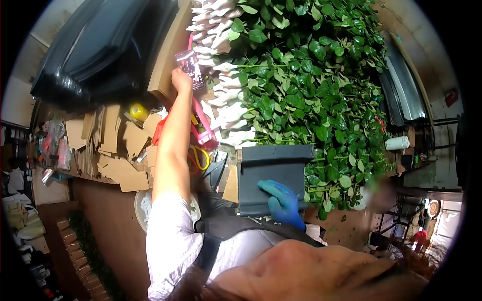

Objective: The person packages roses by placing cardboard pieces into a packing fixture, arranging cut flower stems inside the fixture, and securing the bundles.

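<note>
My bare left hand [181,81] reaches far forward, its fingers curled at the left edge of a phone [190,69] with a lit screen. My right hand [282,201], in a blue glove, has its fingers stretched out over a dark grey panel [271,173] close to my body. Beyond and beside the panel lie many leafy green stems [311,95], with white netted sleeves [231,115] at their left ends. A pink strap-like item [204,131] lies below the phone.
Yellow-handled scissors [201,158] lie near my left forearm. Cardboard pieces [118,168], a yellow tape roll [138,112] and a large black plastic-covered stack [103,45] are on the left. A white roll [397,143] and another dark stack [401,93] are on the right.
</note>
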Demonstrator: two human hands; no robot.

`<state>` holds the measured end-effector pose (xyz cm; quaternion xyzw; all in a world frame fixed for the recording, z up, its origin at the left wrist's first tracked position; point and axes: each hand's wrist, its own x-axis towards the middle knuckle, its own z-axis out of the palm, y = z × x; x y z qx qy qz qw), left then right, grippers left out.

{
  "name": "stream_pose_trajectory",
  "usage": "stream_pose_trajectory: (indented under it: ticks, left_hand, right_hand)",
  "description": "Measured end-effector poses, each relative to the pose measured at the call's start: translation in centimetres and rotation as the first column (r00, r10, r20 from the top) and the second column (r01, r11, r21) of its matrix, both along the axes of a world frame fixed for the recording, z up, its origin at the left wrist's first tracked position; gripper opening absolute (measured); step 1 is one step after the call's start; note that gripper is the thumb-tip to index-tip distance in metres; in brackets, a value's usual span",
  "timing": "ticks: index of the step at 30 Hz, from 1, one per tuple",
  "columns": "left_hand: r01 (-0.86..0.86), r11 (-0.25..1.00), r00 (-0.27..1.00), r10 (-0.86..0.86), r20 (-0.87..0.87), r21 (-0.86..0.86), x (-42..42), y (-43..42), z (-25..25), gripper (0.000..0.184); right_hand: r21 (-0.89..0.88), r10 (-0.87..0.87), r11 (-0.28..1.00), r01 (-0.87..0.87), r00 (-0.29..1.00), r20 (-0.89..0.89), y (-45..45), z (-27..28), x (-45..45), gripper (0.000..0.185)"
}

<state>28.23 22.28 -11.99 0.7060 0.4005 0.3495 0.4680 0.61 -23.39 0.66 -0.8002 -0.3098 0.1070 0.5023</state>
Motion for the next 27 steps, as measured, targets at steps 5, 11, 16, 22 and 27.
stream_pose_trajectory:
  ticks: [5,11,16,22,27]
  left_hand:
    - [-0.045,0.998,0.999,0.043,-0.033,-0.039,1.7,1.4,-1.5,0.031]
    - [0.045,0.979,0.999,-0.041,0.023,-0.198,4.3,5.8,-7.7,0.034]
    - [0.062,0.978,0.996,-0.074,-0.051,-0.201,4.3,6.0,-8.1,0.036]
    - [0.065,0.971,0.995,-0.08,-0.055,-0.23,4.0,5.6,-7.6,0.035]
    - [0.069,0.972,0.987,-0.099,-0.126,-0.225,3.2,4.3,-5.7,0.036]
  right_hand:
    - [0.029,0.066,0.997,-0.067,0.998,0.021,-0.3,-0.3,0.8,0.041]
    - [0.015,0.034,0.999,-0.033,0.999,-0.04,0.0,0.1,0.8,0.041]
    - [-0.004,0.085,0.996,-0.085,0.994,-0.071,-0.4,-0.6,0.9,0.043]
    - [-0.005,0.112,0.994,-0.112,0.992,-0.061,-0.4,-0.6,0.9,0.044]
    - [-0.003,0.095,0.995,-0.096,0.995,-0.041,-0.5,-0.4,0.8,0.043]
